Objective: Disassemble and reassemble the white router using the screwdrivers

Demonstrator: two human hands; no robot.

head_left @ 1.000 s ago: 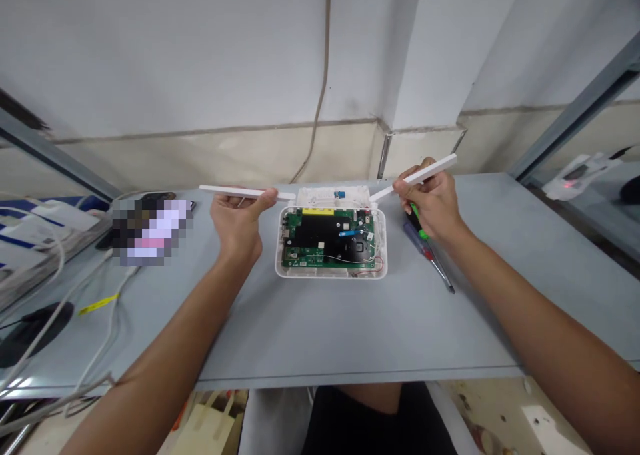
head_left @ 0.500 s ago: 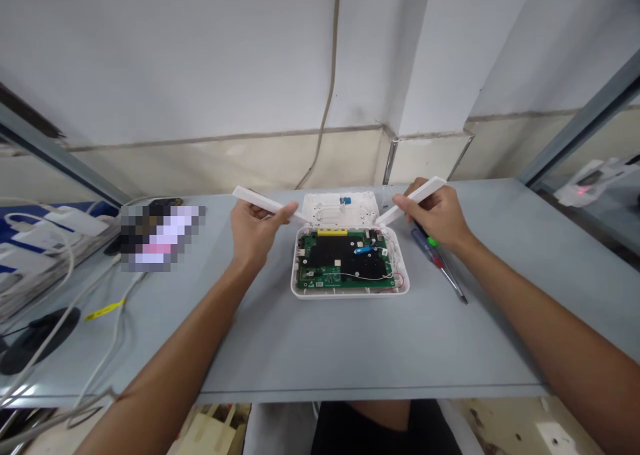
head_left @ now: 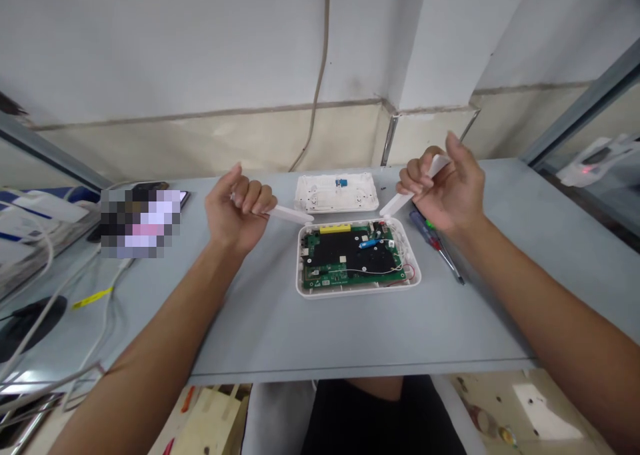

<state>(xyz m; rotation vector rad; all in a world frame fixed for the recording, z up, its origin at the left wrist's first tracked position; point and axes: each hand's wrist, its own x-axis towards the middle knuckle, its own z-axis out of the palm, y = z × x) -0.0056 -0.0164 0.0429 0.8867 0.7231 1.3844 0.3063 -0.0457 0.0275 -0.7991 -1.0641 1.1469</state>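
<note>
A white router base (head_left: 359,292) lies on the bench with its green circuit board (head_left: 325,275) exposed; black sheets, a yellow port block and a blue connector (head_left: 370,243) show on it. My left hand (head_left: 239,208) has its fingers curled round a white antenna (head_left: 293,214) whose end meets the base's back left corner. In my right hand (head_left: 445,181), curled fingers hold a second white antenna (head_left: 397,204), its lower end at the back right corner; the thumb points up. Behind the base lies the detached white cover (head_left: 325,201), inner side up, with a small blue part near its far edge.
A screwdriver (head_left: 443,248) with a dark handle lies right of the base. On the left are a pixelated phone (head_left: 150,225), white cables (head_left: 105,308), a dark mouse-like object (head_left: 33,328) and several white devices (head_left: 50,211). A white scanner-like device (head_left: 595,161) stands far right.
Both hands have changed from pinching the antennas with thumbs inward to curling fingers round them with thumbs up. The right hand has risen slightly. More of the cover shows behind the base.
</note>
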